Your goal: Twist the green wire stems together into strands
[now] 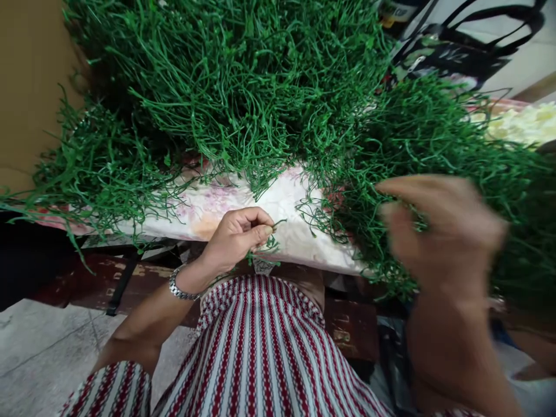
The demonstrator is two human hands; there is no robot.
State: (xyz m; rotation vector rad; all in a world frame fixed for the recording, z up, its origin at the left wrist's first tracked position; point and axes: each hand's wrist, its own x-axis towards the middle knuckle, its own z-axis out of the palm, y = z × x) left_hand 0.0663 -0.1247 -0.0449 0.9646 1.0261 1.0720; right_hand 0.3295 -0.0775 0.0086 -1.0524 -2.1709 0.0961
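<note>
Two hands at a heap of green stems

Two hands work at the near edge of a big heap of thin green stems (243, 87) piled on a floral cloth (278, 202). The left hand (237, 234) rests at the cloth's near edge, just below the heap, its fingers curled in and thumb and forefinger pinching a small sprig (271, 243) of the same green stems. A metal watch (180, 288) sits on that wrist. The right hand (438, 231) is blurred; it lies against the right part of the heap, fingers bent among the stems, but whether it grips any cannot be told. Below the cloth's edge is the person's lap in red-and-white striped fabric (260, 353). Beyond the heap, at its far right, lie a dark bag (456, 52) and some pale yellow blossoms (521, 124).
</note>
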